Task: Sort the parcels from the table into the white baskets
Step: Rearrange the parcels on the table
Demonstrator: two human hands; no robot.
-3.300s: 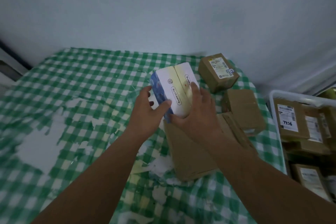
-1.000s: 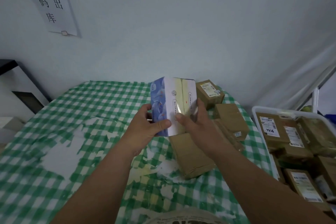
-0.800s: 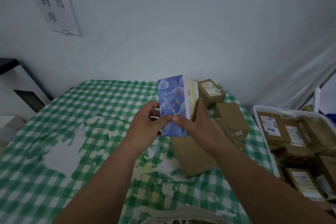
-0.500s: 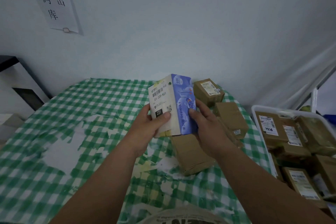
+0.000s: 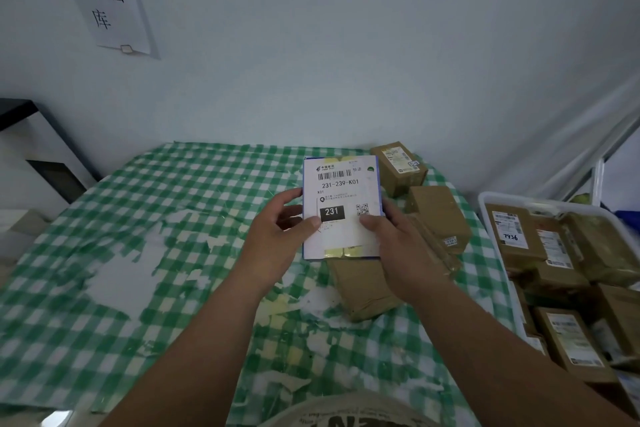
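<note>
A person's left hand and right hand pinch a white-labelled parcel by its side edges, thumbs on the label, above the green checked desk. Brown boxes crowd the desk's far right corner. The white basket sits just past the right edge, full of parcels. The desk's left half lies open.

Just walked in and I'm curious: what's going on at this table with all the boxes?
A person is sorting parcels. Both hands, left hand and right hand, hold a white box up over the checked table, its shipping label, marked 231, facing them. Several brown parcels wait on the table, and a white basket to the right already holds labelled ones.
</note>
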